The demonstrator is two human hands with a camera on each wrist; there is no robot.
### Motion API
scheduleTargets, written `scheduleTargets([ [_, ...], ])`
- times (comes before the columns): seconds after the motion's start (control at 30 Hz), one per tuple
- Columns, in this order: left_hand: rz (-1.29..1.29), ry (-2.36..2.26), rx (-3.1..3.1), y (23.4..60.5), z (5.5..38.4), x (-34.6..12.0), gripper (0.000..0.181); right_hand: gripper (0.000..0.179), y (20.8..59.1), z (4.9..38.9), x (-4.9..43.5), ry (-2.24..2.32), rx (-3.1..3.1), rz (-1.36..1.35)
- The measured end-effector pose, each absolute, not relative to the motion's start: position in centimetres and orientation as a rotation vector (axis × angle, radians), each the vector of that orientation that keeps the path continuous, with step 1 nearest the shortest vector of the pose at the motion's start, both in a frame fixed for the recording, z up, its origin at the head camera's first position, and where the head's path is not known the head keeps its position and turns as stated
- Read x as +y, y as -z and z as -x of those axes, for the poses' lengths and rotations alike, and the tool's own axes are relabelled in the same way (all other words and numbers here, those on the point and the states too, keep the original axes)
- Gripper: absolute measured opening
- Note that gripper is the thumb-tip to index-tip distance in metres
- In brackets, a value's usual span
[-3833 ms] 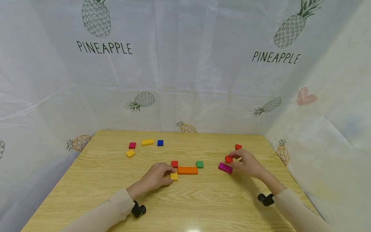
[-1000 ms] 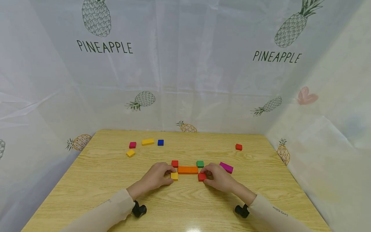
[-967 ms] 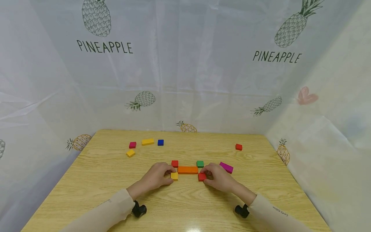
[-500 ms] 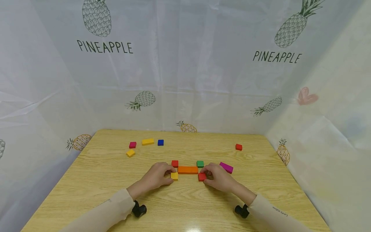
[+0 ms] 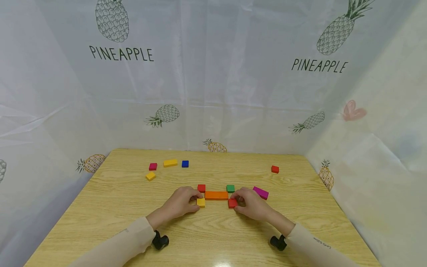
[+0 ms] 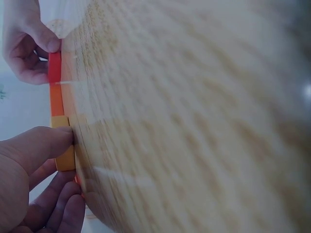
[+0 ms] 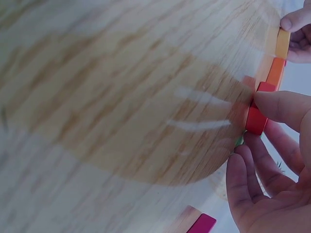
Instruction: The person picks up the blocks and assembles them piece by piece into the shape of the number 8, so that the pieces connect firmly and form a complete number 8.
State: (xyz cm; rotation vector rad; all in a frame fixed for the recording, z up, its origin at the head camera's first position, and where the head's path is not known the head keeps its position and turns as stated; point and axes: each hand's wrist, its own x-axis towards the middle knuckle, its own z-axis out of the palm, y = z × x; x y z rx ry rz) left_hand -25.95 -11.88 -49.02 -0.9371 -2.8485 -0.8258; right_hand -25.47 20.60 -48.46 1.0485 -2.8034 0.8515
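Presently pinching with both hands, set apart from each other: gripping a yellow square block [image 5: 201, 203] between thumb and fingers of the left hand [image 5: 180, 203], and a red square block [image 5: 232, 203] between thumb and fingers of the right hand [image 5: 253, 204]. Leaving a strip of wood between the two held blocks, bounded on the far side by the long near edge of an orange bar [image 5: 216, 195]. Opening toward the near side onto a broad stretch of wood-grain tabletop [image 5: 213, 230], and onto more of it outside each hand, well short of the side edges. Holding the yellow square block at the bar's near left corner and the red square block at its near right corner; hard to tell whether touching the bar or just beside it. By the left fingertips, at the far left corner, a second red block [image 5: 201, 188]; at the far right corner, a green block [image 5: 230, 188]. Just beyond the right hand, slanting, a magenta bar [image 5: 261, 193]. Farther out, toward the far right, a third red block [image 5: 275, 169]. Away at far left, loosely grouped, a crimson block [image 5: 153, 166], a second yellow block [image 5: 151, 176], a yellow bar [image 5: 170, 163] and a blue block [image 5: 185, 164]. Past the far edge, a pale curtain [image 5: 217, 81] printed with pineapples.
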Motion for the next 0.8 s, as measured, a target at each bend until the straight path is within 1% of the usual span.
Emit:
scheduleTargets([
  [0.8, 0.929, 0.824, -2.860, 49.14, 26.03, -11.89, 0.027, 0.027, 48.59, 25.53, 20.56, -0.845, -2.813, -1.034],
])
